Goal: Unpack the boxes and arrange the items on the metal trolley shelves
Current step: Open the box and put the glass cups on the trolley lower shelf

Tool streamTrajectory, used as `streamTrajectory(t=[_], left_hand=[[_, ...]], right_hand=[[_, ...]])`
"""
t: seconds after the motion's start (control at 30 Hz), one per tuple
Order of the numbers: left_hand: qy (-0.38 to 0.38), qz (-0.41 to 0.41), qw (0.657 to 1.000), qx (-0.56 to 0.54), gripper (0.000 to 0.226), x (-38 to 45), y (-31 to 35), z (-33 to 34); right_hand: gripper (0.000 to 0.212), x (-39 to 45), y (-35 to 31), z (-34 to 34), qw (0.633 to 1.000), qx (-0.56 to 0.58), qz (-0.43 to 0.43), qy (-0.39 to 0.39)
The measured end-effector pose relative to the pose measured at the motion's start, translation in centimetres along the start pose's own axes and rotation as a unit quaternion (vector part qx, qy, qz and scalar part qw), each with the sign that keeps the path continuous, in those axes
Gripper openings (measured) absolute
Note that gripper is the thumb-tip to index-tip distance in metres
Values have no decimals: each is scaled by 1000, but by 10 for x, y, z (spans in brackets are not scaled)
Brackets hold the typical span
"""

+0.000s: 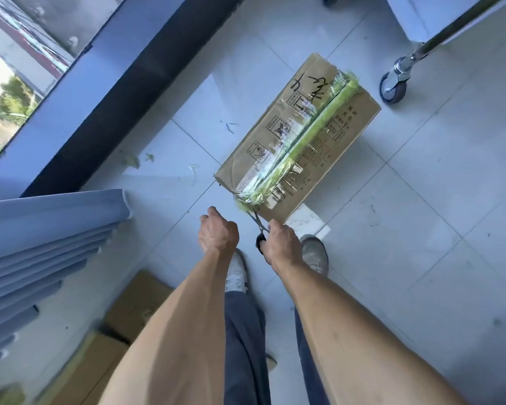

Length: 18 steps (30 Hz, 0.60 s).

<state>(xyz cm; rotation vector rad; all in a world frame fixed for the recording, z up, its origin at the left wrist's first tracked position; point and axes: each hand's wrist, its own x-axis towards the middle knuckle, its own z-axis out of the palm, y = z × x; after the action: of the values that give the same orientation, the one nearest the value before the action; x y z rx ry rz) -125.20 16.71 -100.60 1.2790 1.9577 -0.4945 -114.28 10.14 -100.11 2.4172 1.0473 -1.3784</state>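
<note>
right hand grips scissors at the taped box — left hand loosely curled, holding nothing

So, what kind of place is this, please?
Probably a stockroom or back room of a workplace, not a home. A taped cardboard box lies on the tiled floor, a trolley caster stands near it, and the right hand holds scissors.
</note>
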Motion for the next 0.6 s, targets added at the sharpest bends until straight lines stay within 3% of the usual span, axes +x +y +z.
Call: streamTrajectory(t=[0.07, 0.17, 0.3, 0.6], left_hand=[[-7, 3, 1000, 3, 33, 1, -8, 4], [-16, 6, 1000, 10, 35, 4, -24, 10], [-19, -2, 1000, 0, 39, 10, -33, 14], [-9, 5, 1000, -26, 40, 10, -36, 16]], right_hand=[[22, 0, -4, 11, 998, 40, 31, 49], [27, 0, -6, 24, 995, 67, 51, 59], [21, 8, -12, 26, 994, 85, -2, 72], [25, 15, -26, 29, 986, 84, -11, 143]])
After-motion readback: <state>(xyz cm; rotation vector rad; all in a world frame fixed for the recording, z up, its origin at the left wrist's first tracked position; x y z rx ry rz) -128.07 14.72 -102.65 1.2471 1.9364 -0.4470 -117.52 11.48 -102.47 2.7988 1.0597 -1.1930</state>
